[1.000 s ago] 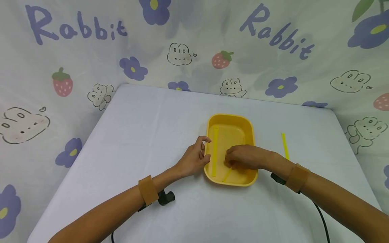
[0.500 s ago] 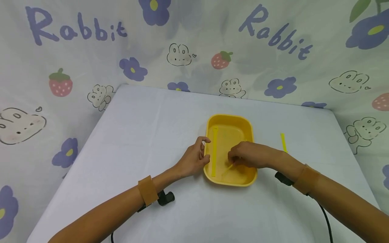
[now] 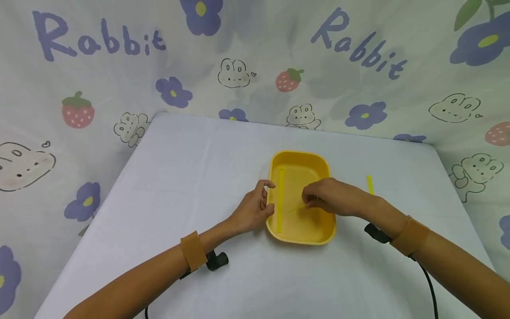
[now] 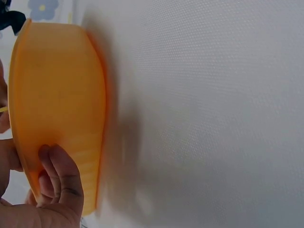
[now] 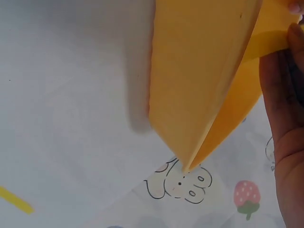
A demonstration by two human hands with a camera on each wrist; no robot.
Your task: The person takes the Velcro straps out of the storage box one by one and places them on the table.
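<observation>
A yellow plastic tray stands on the white table, in front of both hands. My left hand grips its left rim; in the left wrist view the fingers lie against the outer wall and the thumb reaches over the edge. Above the tray's right half, my right hand pinches a thin yellow strip. That strip spans from the fingertips toward the middle of the tray, and in the right wrist view it looks flat and bent. Another yellow strip lies lengthwise along the tray's left side.
On the table right of the tray lies one more yellow strip, partly hidden behind the right forearm. A printed cloth with rabbits, flowers and strawberries hangs around the table's back and sides. Each wrist wears a brown band with a camera.
My right hand has lifted and shifted slightly right and away from me, raising the pinched strip off the tray's bottom. The left hand holds still on the rim.
</observation>
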